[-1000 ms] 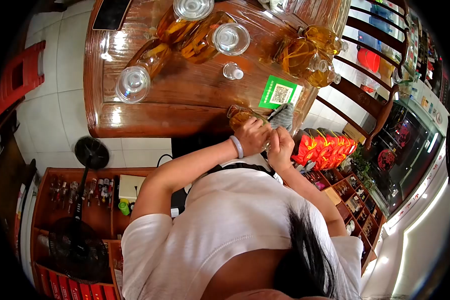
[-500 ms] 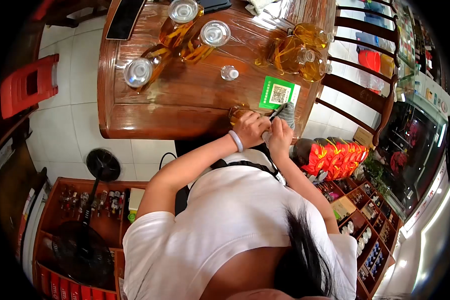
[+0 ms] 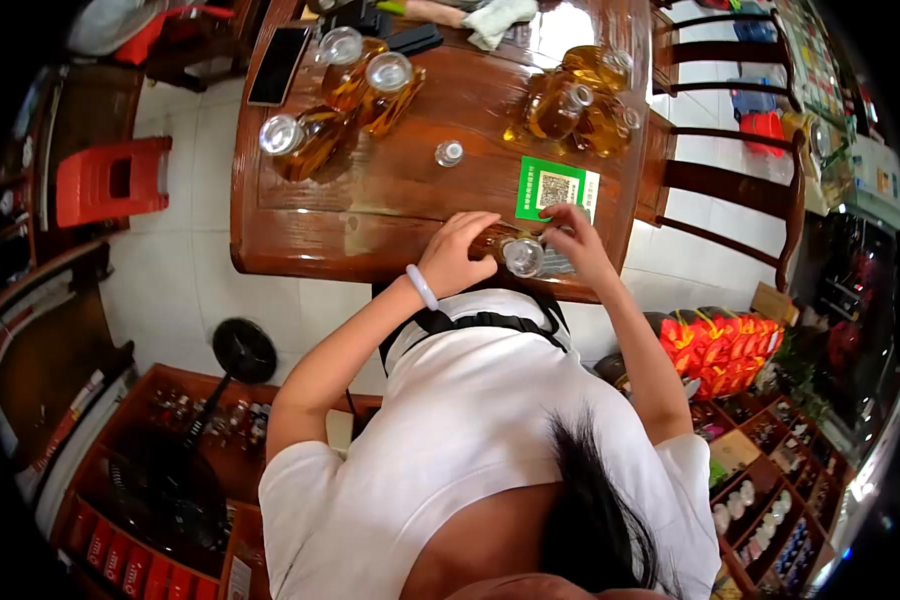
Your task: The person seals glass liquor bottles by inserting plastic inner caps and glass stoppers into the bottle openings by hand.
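Observation:
At the near table edge stands a glass bottle topped by a clear stopper (image 3: 523,257), its amber lower part mostly behind my left hand. My left hand (image 3: 457,255), wearing a pale bangle, is beside this bottle with fingers stretched and thumb apart. To the bottle's right is my right hand (image 3: 582,247), fingers bent but apart, holding nothing I can see. A grey striped item (image 3: 556,263) lies partly hidden by that hand. Just beyond is a green QR-code card (image 3: 557,190). A small clear stopper (image 3: 450,153) sits mid-table.
Several amber-filled bottles stand at the table's left (image 3: 315,140) and right (image 3: 553,105). A phone (image 3: 280,66) and a white cloth (image 3: 500,20) lie at the back. Wooden chairs (image 3: 735,180) line the right; a red stool (image 3: 113,182) stands left, a black fan (image 3: 243,350) lower left.
My hands were together at the near table edge with fingers pinched; now they are apart on either side of the bottle, whose clear stopper shows. The grey striped item sits lower.

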A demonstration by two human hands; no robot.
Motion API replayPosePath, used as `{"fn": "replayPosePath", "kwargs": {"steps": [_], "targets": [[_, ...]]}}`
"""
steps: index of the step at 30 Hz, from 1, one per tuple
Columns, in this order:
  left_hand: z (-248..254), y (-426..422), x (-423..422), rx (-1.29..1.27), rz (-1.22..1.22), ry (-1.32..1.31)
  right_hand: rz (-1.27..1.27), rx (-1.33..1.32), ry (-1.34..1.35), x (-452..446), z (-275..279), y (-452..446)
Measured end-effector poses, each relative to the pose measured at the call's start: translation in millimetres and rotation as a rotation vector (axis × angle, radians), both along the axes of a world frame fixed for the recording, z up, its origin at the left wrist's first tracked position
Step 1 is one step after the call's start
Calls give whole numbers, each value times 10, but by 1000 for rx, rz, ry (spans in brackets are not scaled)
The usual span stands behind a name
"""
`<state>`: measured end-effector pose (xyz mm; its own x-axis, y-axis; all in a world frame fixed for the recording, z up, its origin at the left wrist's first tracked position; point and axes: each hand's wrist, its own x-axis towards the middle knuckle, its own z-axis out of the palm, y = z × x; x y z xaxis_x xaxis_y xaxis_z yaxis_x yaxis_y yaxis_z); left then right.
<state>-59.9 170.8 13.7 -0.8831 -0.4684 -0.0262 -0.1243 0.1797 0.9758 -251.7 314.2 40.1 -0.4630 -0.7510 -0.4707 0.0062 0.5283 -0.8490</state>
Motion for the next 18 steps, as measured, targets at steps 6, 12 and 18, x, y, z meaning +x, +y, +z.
{"fn": "replayPosePath", "kwargs": {"steps": [6, 12, 18], "targets": [[141, 231, -259, 490, 333, -349, 509, -166, 474, 238, -425, 186], [150, 202, -468, 290, 379, -745, 228, -493, 574, 434, -917, 36], [169, 410, -769, -212, 304, -959, 207, -426, 568, 531, -1035, -16]]}}
